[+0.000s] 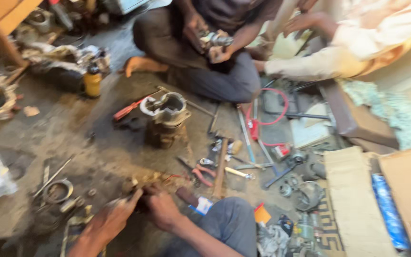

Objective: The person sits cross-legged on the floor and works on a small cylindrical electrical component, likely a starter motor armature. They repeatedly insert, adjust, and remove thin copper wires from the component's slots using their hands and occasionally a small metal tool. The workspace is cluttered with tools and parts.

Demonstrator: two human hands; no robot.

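A small dark part [139, 202], blurred, is clamped between left hand [112, 219] and right hand [163, 209] above the oily floor [72, 138].

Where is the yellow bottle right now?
In the head view the yellow bottle stands upright on the floor at upper left, left of the grey metal engine cylinder and far from both of the person's hands.
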